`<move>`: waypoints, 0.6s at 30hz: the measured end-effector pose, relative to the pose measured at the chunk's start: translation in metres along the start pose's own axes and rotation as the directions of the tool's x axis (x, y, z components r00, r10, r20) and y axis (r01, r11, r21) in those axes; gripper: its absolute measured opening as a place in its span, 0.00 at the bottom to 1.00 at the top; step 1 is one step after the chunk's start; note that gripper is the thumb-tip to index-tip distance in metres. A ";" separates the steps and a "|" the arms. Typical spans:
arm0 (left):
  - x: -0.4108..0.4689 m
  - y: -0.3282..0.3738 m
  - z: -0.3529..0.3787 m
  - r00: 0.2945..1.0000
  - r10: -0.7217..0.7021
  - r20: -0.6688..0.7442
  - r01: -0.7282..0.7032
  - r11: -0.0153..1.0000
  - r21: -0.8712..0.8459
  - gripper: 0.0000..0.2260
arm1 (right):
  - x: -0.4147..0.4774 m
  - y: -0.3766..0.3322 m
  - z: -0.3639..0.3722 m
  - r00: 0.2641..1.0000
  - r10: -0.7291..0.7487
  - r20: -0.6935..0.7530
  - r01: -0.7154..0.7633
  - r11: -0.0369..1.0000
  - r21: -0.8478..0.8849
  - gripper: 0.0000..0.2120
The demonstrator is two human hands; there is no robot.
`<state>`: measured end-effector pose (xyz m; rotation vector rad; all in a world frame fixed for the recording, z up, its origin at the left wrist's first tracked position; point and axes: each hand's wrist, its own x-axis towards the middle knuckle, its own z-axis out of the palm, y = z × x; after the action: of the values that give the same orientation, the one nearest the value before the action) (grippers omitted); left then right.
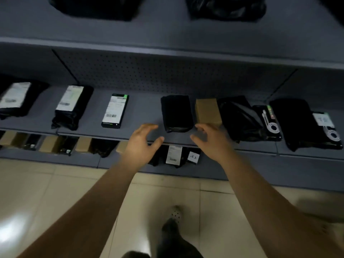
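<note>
A black wrapped parcel (176,113) lies on the middle grey shelf (141,108), with no label showing. My left hand (142,143) hovers at the shelf's front edge just left of it, fingers spread and empty. My right hand (212,140) is at the parcel's lower right, fingers loosely bent and empty, in front of a small brown cardboard box (207,112). Neither hand touches the parcel.
Along the same shelf lie a black box with a white label (115,110), labelled black bags (71,107) at left, and black bags with cable packs (270,121) at right. A lower shelf holds brown boxes (49,144) and a labelled parcel (174,155). Beige tiled floor (55,192) lies below.
</note>
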<state>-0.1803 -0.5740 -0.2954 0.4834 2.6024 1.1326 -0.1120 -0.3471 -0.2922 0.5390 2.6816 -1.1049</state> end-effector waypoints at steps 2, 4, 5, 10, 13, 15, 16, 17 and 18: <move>0.031 -0.017 0.015 0.998 -0.063 0.014 0.063 0.998 -0.005 0.20 | 0.035 0.003 0.015 1.000 0.022 0.004 -0.022 1.000 0.000 0.24; 0.061 -0.033 0.031 0.988 -0.156 0.015 0.156 0.987 -0.031 0.21 | 0.070 0.005 0.033 0.999 0.032 -0.029 -0.032 0.999 -0.022 0.23; 0.075 -0.040 0.039 0.979 -0.203 0.024 0.204 0.978 -0.049 0.22 | 0.086 0.005 0.043 0.998 0.050 -0.033 -0.051 0.998 -0.027 0.22; 0.135 -0.063 0.076 0.951 -0.287 0.115 0.290 0.957 -0.010 0.22 | 0.149 0.013 0.084 0.989 0.129 -0.076 -0.138 0.983 -0.117 0.23; 0.161 -0.074 0.097 0.937 -0.293 0.191 0.298 0.955 0.003 0.16 | 0.168 0.026 0.099 0.965 0.245 -0.093 -0.258 0.952 -0.165 0.25; 0.170 -0.083 0.107 0.922 -0.311 0.232 0.328 0.944 -0.034 0.15 | 0.171 0.033 0.110 0.956 0.279 -0.094 -0.289 0.950 -0.116 0.27; 0.169 -0.086 0.110 0.918 -0.309 0.249 0.338 0.938 -0.081 0.15 | 0.170 0.034 0.115 0.956 0.277 -0.099 -0.286 0.954 -0.086 0.28; 0.167 -0.089 0.111 0.917 -0.305 0.257 0.346 0.929 -0.132 0.16 | 0.168 0.034 0.121 0.957 0.269 -0.111 -0.276 0.959 -0.057 0.28; 0.163 -0.093 0.109 0.918 -0.302 0.257 0.352 0.919 -0.179 0.17 | 0.165 0.032 0.125 0.957 0.262 -0.127 -0.267 0.964 -0.022 0.28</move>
<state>-0.3069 -0.4968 -0.4532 0.1070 2.2207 1.1565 -0.2458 -0.3725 -0.4521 0.9564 2.6244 -0.9714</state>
